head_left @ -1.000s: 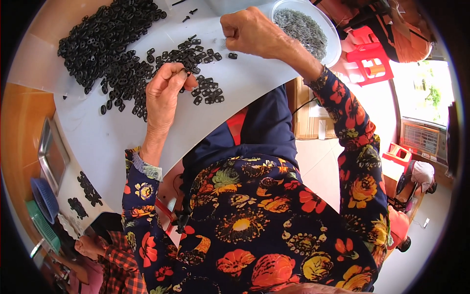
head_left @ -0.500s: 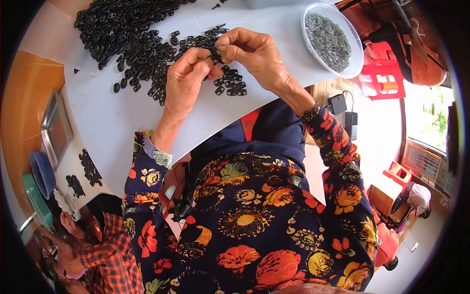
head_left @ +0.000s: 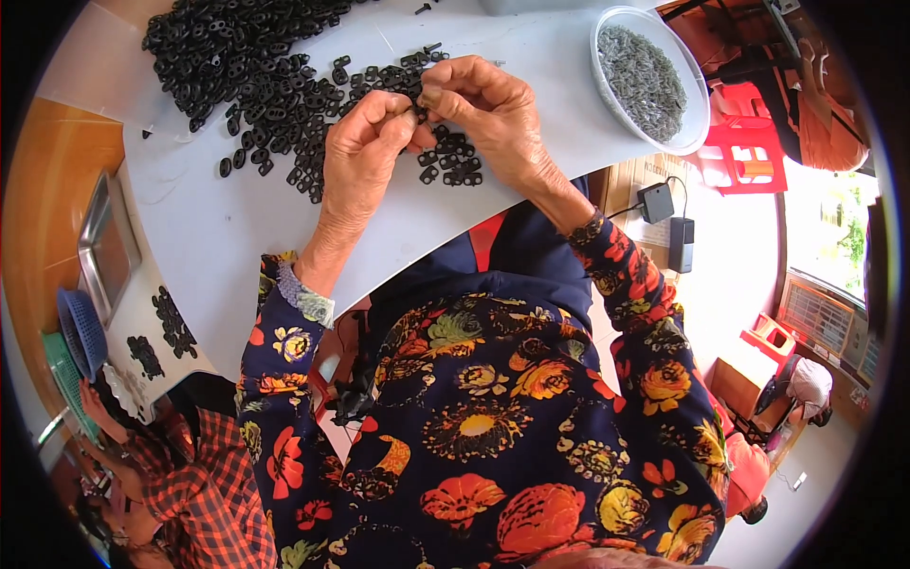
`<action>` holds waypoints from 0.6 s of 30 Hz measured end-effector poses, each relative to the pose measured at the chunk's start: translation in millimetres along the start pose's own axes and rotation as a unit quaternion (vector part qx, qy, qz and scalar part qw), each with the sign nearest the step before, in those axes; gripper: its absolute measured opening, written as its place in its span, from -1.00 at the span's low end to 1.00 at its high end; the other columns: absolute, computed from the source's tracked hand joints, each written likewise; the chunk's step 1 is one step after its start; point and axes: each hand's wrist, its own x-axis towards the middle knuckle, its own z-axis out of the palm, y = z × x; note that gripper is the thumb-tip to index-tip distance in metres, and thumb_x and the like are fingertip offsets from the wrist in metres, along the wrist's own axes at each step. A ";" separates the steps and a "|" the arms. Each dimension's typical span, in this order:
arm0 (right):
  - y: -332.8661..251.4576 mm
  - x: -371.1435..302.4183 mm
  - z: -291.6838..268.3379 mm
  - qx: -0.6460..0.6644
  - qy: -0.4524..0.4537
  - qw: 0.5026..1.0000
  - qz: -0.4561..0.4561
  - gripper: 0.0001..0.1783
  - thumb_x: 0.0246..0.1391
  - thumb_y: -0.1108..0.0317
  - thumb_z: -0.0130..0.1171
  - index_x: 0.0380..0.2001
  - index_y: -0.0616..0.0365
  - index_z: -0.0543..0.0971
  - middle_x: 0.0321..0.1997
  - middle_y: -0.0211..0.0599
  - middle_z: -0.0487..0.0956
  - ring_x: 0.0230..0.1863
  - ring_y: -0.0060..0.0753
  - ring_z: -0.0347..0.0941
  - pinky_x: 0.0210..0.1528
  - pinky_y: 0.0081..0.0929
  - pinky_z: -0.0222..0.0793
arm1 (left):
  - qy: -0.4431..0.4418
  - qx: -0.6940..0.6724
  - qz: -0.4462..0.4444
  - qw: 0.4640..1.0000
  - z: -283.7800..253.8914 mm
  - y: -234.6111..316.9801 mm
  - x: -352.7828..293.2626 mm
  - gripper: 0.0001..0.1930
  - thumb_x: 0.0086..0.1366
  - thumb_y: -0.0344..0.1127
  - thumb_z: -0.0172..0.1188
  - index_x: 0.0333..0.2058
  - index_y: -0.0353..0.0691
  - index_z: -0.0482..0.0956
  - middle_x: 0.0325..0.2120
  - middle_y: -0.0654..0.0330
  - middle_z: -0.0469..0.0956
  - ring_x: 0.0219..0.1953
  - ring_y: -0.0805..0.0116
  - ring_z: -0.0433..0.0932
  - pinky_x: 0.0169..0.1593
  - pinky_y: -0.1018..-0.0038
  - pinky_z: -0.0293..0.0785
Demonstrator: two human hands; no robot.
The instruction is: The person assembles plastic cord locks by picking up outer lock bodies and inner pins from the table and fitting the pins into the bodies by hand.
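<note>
My left hand and my right hand meet over the table, fingers pinched together. Between their fingertips is a small black plastic piece, mostly covered by the fingers. It looks like the oval two-holed black pieces around it. A large heap of these black pieces spreads across the far left of the table and thins out toward my hands. Just below my right fingers lies a small cluster of black pieces. Whether the right fingertips also pinch a tiny screw cannot be made out.
A round clear tub of small silvery metal parts stands at the right end of the white table. Left are a metal tray, a blue basket and a co-worker in a checked shirt. Red stools stand right.
My right hand has shifted slightly and its forearm has swung inward. The fingertips of both hands remain together at the black piece. The co-worker at left has moved their arms.
</note>
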 end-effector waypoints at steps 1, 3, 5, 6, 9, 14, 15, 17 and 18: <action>-0.9 -0.7 1.0 0.000 0.000 1.000 0.000 -0.85 0.09 0.54 0.12 -0.24 0.32 0.50 -0.37 -0.37 0.57 -0.36 -0.63 0.48 -0.22 -0.61 0.45 | 0.000 0.000 0.000 1.000 0.2 -0.2 -0.1 -0.92 0.26 -0.46 0.04 -0.33 -0.32 0.50 -0.53 0.22 0.55 -0.47 0.56 0.52 -0.34 0.63 0.46; -4.1 -2.2 3.3 0.003 -0.003 1.000 0.003 -0.84 0.09 0.54 0.13 -0.23 0.32 0.50 -0.37 -0.37 0.57 -0.36 -0.64 0.48 -0.22 -0.63 0.45 | 0.000 0.007 0.008 1.000 0.6 -0.5 -0.2 -0.92 0.26 -0.46 0.04 -0.33 -0.33 0.50 -0.53 0.22 0.55 -0.46 0.57 0.52 -0.34 0.63 0.46; -4.8 -3.6 4.8 -0.011 0.003 1.000 -0.002 -0.84 0.09 0.55 0.13 -0.22 0.32 0.50 -0.37 -0.37 0.57 -0.36 -0.65 0.48 -0.23 -0.63 0.45 | 0.003 0.007 0.010 1.000 2.1 0.7 -1.3 -0.92 0.26 -0.47 0.04 -0.33 -0.33 0.50 -0.53 0.22 0.55 -0.46 0.57 0.52 -0.34 0.62 0.46; -4.8 -3.8 5.3 -0.026 0.009 1.000 -0.007 -0.83 0.09 0.55 0.13 -0.22 0.32 0.50 -0.37 -0.37 0.57 -0.37 -0.65 0.48 -0.24 -0.64 0.45 | 0.006 0.006 0.011 1.000 2.5 1.3 -1.6 -0.92 0.26 -0.47 0.05 -0.33 -0.33 0.49 -0.53 0.22 0.55 -0.46 0.56 0.52 -0.34 0.62 0.47; 0.6 -2.9 7.0 -0.017 0.040 0.999 -0.030 -0.82 0.09 0.55 0.13 -0.21 0.33 0.49 -0.37 -0.37 0.57 -0.39 -0.65 0.48 -0.28 -0.63 0.46 | 0.011 -0.006 -0.002 1.000 0.6 0.3 0.1 -0.93 0.26 -0.48 0.05 -0.33 -0.33 0.49 -0.53 0.21 0.55 -0.47 0.56 0.52 -0.33 0.62 0.47; -1.6 -4.6 8.1 -0.020 0.023 0.999 -0.029 -0.83 0.10 0.56 0.10 -0.20 0.33 0.49 -0.37 -0.36 0.57 -0.42 -0.65 0.48 -0.31 -0.64 0.46 | 0.009 -0.007 0.009 1.000 0.2 -0.3 -1.5 -0.93 0.26 -0.48 0.04 -0.33 -0.34 0.49 -0.54 0.21 0.56 -0.47 0.56 0.52 -0.32 0.62 0.48; -2.3 -4.9 8.4 -0.010 0.015 1.000 -0.018 -0.83 0.10 0.56 0.10 -0.20 0.32 0.48 -0.38 -0.36 0.57 -0.43 -0.65 0.48 -0.31 -0.64 0.46 | 0.010 -0.005 0.007 1.000 -0.1 -0.1 -1.8 -0.93 0.26 -0.48 0.04 -0.33 -0.34 0.49 -0.54 0.20 0.56 -0.46 0.56 0.52 -0.32 0.62 0.47; -2.6 -4.9 8.6 -0.015 0.015 1.000 -0.020 -0.83 0.10 0.57 0.09 -0.20 0.32 0.48 -0.40 -0.36 0.57 -0.44 -0.65 0.48 -0.32 -0.65 0.46 | 0.010 -0.003 0.008 1.000 1.0 1.7 -2.0 -0.93 0.26 -0.48 0.04 -0.33 -0.34 0.49 -0.53 0.20 0.55 -0.46 0.56 0.52 -0.32 0.62 0.48; -2.7 -5.0 8.8 -0.019 0.014 0.999 -0.023 -0.83 0.10 0.58 0.09 -0.20 0.31 0.48 -0.42 -0.37 0.56 -0.44 -0.66 0.48 -0.33 -0.66 0.45 | 0.010 0.000 0.008 1.000 1.4 2.0 -2.1 -0.93 0.26 -0.48 0.04 -0.33 -0.34 0.49 -0.53 0.20 0.55 -0.46 0.56 0.52 -0.32 0.62 0.48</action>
